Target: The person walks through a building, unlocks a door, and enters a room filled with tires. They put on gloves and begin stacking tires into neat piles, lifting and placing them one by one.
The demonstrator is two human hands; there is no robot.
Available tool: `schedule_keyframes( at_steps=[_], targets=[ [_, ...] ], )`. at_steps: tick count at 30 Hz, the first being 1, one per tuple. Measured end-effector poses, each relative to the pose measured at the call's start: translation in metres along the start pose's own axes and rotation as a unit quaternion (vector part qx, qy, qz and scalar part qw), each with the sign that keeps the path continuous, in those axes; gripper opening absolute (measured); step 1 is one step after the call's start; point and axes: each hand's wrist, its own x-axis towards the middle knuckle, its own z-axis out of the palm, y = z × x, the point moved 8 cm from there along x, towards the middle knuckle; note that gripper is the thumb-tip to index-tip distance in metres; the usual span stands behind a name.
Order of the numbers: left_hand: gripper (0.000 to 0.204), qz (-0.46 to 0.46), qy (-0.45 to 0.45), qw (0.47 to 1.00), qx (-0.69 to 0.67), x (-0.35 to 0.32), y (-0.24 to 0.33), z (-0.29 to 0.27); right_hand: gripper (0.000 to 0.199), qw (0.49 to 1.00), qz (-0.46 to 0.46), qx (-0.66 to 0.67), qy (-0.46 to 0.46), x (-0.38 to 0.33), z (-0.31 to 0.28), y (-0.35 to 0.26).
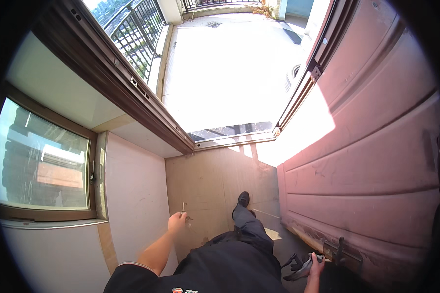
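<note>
My left hand [176, 222] is out in front of me at the left, above the tan floor. Its fingers are closed on a small pale stick-like thing [183, 207] that points up; small dark bits show beside the fingers, too blurred to name. Low on the right, my right hand [316, 266] is wrapped round a pair of grey and black work gloves [300, 268], whose fingers hang out to the left. It is close to the dark handle [340, 248] of the reddish door [362, 176].
An open doorway with a brown metal frame [137, 90] leads to a sunlit terrace [225, 73] with a dark railing [139, 34]. A raised sill [234, 142] crosses the opening. At the left is a framed window [44, 161] in the wall. My dark shoe [243, 198] is on the floor.
</note>
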Motion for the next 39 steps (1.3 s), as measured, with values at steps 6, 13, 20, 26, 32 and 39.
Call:
schedule_keyframes(
  at_steps=[6,13,20,26,32,39],
  targets=[
    [0.048,-0.049,-0.045,0.998,0.015,0.130,-0.005,-0.063,0.058,0.998,-0.059,0.034,0.010,0.015,0.165,-0.013],
    [0.047,-0.033,0.070,0.996,-0.044,0.262,0.034,-0.090,0.069,0.977,-0.138,-0.103,0.123,0.123,0.285,-0.193],
    [0.042,-0.015,0.007,1.000,-0.022,0.453,0.165,-0.139,0.063,0.953,-0.187,-0.235,0.032,0.151,0.535,-0.384],
    [0.049,0.158,0.019,0.979,0.127,0.629,0.423,-0.272,0.058,0.937,-0.088,-0.338,-0.034,0.143,0.635,-0.373],
    [0.050,0.187,0.047,0.981,0.002,0.809,0.660,-0.374,0.054,0.789,0.062,-0.578,-0.200,0.084,0.661,-0.254],
    [0.049,0.120,-0.039,0.992,-0.004,0.940,0.750,-0.351,0.044,0.887,0.034,-0.372,-0.271,0.191,0.923,-0.548]
  ],
)
